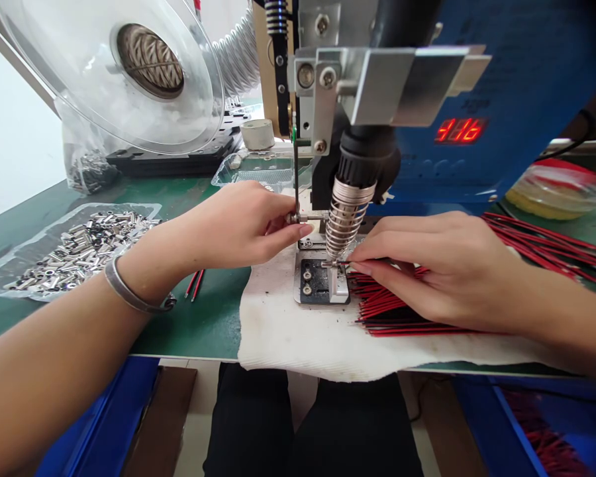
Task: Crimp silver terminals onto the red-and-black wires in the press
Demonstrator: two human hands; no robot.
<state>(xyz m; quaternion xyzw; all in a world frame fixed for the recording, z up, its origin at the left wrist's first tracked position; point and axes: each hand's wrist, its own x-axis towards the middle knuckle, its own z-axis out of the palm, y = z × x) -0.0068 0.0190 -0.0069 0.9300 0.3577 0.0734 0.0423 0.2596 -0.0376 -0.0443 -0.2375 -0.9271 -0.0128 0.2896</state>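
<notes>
Your green worktop (213, 324) stretches out in front of you, its front edge trimmed with a pale strip. To your left stands a plain whitish wall (14, 146). Beneath you, light-coloured floor (198, 411) shows beside a brown panel (161, 414). Bright, soft light surrounds you.

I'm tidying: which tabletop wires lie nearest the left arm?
The red pair beside the bracelet; unlike it, the big bundles lie near the right hand.

Metal sleeves (87, 252) look glossy, the cloth (298, 341) matt
</notes>
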